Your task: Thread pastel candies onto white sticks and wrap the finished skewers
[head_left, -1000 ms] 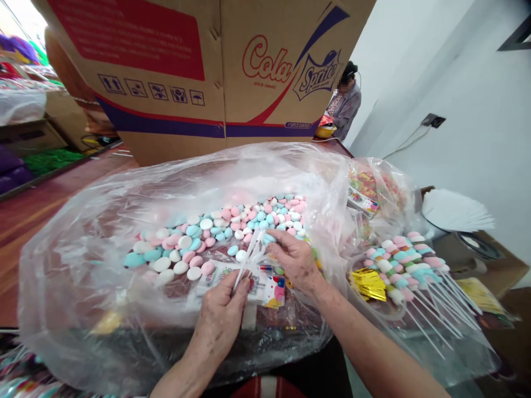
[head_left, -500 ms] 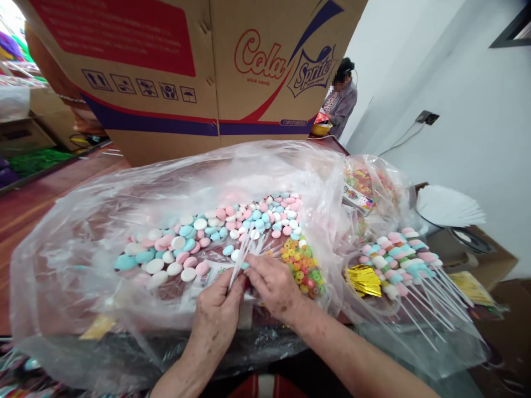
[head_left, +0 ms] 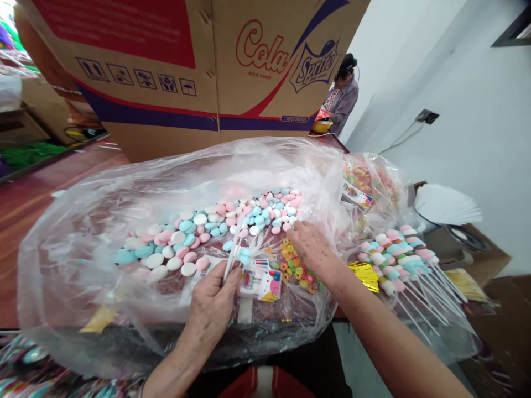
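Observation:
My left hand (head_left: 215, 290) is closed around a few thin white sticks (head_left: 234, 246), which point up and away over the candies. Light blue candies (head_left: 244, 254) show right beside these sticks; whether they are on them I cannot tell. My right hand (head_left: 312, 249) reaches to the right, fingers stretched toward the edge of the candy pile, above small ring candies (head_left: 293, 261) in yellow, orange and green. Its fingertips are partly hidden. Pink, white and blue round candies (head_left: 191, 240) lie spread on a clear plastic sheet (head_left: 136, 309). Printed cards (head_left: 269, 284) lie between my hands.
A large cardboard box (head_left: 166, 132) stands behind the plastic. On the right lie finished candy skewers (head_left: 400, 254), gold ties (head_left: 364, 276) and a bag of ring candies (head_left: 369, 177). A stack of white sheets (head_left: 448, 204) sits farther right. Another person (head_left: 346, 97) works beyond the box.
My right hand has left the sticks and moved right to the edge of the candy pile, uncovering the printed cards. My left hand still holds the sticks, slightly farther left.

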### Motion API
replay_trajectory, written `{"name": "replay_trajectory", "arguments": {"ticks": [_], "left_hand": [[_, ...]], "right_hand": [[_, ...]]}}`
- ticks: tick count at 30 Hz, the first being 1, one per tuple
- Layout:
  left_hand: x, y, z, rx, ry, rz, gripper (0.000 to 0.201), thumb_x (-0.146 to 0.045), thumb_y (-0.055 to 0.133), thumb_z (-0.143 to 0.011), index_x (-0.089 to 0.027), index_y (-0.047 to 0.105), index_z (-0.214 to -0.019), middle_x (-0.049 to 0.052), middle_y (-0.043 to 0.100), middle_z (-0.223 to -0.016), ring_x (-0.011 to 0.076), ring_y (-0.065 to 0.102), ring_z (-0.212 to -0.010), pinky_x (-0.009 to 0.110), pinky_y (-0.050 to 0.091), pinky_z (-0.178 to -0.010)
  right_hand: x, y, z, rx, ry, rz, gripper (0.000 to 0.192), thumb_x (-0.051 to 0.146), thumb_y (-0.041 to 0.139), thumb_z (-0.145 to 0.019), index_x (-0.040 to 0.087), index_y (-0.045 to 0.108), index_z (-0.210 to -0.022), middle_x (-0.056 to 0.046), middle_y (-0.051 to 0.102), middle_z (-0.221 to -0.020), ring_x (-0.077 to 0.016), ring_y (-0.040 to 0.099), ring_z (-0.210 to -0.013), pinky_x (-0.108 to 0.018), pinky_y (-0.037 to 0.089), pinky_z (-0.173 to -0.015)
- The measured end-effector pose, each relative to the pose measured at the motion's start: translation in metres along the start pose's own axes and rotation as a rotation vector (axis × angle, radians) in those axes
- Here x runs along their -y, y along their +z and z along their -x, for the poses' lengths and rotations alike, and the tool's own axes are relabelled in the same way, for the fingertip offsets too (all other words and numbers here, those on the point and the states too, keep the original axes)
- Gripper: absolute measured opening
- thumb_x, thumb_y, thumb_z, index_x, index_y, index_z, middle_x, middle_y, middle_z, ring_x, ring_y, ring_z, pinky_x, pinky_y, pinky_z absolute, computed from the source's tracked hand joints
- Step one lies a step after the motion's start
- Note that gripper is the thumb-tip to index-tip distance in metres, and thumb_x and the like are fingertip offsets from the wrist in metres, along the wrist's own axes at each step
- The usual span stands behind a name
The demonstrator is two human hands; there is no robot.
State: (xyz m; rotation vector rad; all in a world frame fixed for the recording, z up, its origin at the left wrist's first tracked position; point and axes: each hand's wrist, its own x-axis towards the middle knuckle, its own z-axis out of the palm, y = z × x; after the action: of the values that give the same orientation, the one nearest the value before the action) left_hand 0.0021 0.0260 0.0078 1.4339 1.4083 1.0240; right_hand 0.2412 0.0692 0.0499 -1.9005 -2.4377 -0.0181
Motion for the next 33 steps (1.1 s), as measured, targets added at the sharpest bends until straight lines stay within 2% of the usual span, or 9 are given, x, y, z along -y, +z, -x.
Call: {"name": "replay_trajectory", "arguments": {"ticks": [5,9,11,17,22,24,29,31,33], "left_hand": [[-0.003,-0.002,0.002,-0.005,-0.015,0.036,0.028,-0.037,0.056,-0.088,-0.021,0.053,-0.064,-0.007,0.042,-0.053,0.0117,0.036,-0.051,0.025,0.028,-0.049],[-0.005,-0.003,0.003,-0.02,0.0,0.026,0.03,-0.036,0.056,-0.088,-0.022,0.052,-0.062,-0.007,0.041,-0.051,0.0114,0.035,-0.049,0.025,0.026,-0.047],[-0.006,-0.003,0.003,-0.018,-0.008,0.024,0.031,-0.036,0.056,-0.088,-0.022,0.05,-0.061,-0.007,0.04,-0.05,0.0112,0.034,-0.048,0.025,0.025,-0.046],[-0.006,-0.003,0.002,-0.014,-0.014,0.01,0.031,-0.037,0.057,-0.087,-0.022,0.052,-0.061,-0.007,0.04,-0.05,0.0108,0.034,-0.046,0.024,0.024,-0.044],[-0.004,-0.005,0.002,-0.001,-0.024,0.015,0.033,-0.041,0.056,-0.087,-0.022,0.052,-0.06,-0.008,0.038,-0.047,0.0107,0.032,-0.043,0.024,0.024,-0.043],[-0.003,-0.006,0.003,0.017,-0.024,-0.013,0.032,-0.041,0.056,-0.087,-0.021,0.055,-0.062,-0.008,0.039,-0.047,0.0111,0.034,-0.044,0.024,0.026,-0.044],[-0.001,-0.006,0.007,0.115,0.015,-0.077,0.026,-0.04,0.055,-0.089,-0.019,0.069,-0.084,-0.004,0.055,-0.06,0.0149,0.049,-0.058,0.024,0.038,-0.056],[-0.001,-0.005,0.008,0.15,0.03,-0.097,0.027,-0.04,0.053,-0.091,-0.019,0.07,-0.089,-0.003,0.06,-0.065,0.0161,0.053,-0.063,0.024,0.041,-0.06],[-0.003,-0.004,0.008,0.158,0.038,-0.126,0.028,-0.04,0.053,-0.091,-0.02,0.071,-0.089,-0.003,0.063,-0.066,0.0169,0.055,-0.064,0.024,0.042,-0.061]], "right_hand": [[0.001,0.001,-0.005,-0.007,-0.026,-0.014,0.027,0.001,0.046,-0.09,0.012,0.068,-0.102,-0.014,0.067,-0.101,-0.0241,0.058,-0.091,-0.034,0.044,-0.076],[0.006,0.004,-0.013,-0.006,-0.112,-0.294,0.021,0.011,0.048,-0.095,0.018,0.068,-0.091,-0.004,0.068,-0.09,-0.0166,0.06,-0.083,-0.026,0.044,-0.075],[0.013,0.009,-0.018,0.026,-0.181,-0.419,0.018,0.012,0.052,-0.093,0.019,0.069,-0.09,-0.002,0.07,-0.09,-0.0156,0.06,-0.083,-0.025,0.044,-0.076],[0.031,0.017,-0.023,0.136,-0.222,-0.212,0.023,0.012,0.052,-0.093,0.02,0.071,-0.083,-0.007,0.069,-0.091,-0.0199,0.061,-0.087,-0.028,0.046,-0.079],[0.038,0.012,-0.01,0.081,-0.092,-0.279,0.018,0.012,0.05,-0.091,0.017,0.067,-0.092,-0.011,0.068,-0.104,-0.023,0.063,-0.098,-0.031,0.048,-0.083],[0.037,0.013,-0.006,0.032,0.015,-0.469,0.016,0.012,0.052,-0.087,0.018,0.066,-0.093,-0.008,0.069,-0.098,-0.022,0.064,-0.093,-0.032,0.049,-0.081],[0.032,0.021,-0.006,-0.136,0.301,-1.385,0.022,0.026,0.067,-0.075,0.021,0.066,-0.097,0.001,0.069,-0.081,-0.0147,0.064,-0.071,-0.025,0.05,-0.063],[0.031,0.02,-0.006,-0.16,0.343,-1.582,0.026,0.032,0.074,-0.069,0.02,0.069,-0.091,0.001,0.069,-0.08,-0.0132,0.062,-0.066,-0.025,0.05,-0.06],[0.033,0.019,-0.004,-0.178,0.372,-1.648,0.027,0.035,0.078,-0.065,0.019,0.071,-0.086,0.001,0.07,-0.077,-0.0121,0.061,-0.062,-0.024,0.049,-0.058]]}}
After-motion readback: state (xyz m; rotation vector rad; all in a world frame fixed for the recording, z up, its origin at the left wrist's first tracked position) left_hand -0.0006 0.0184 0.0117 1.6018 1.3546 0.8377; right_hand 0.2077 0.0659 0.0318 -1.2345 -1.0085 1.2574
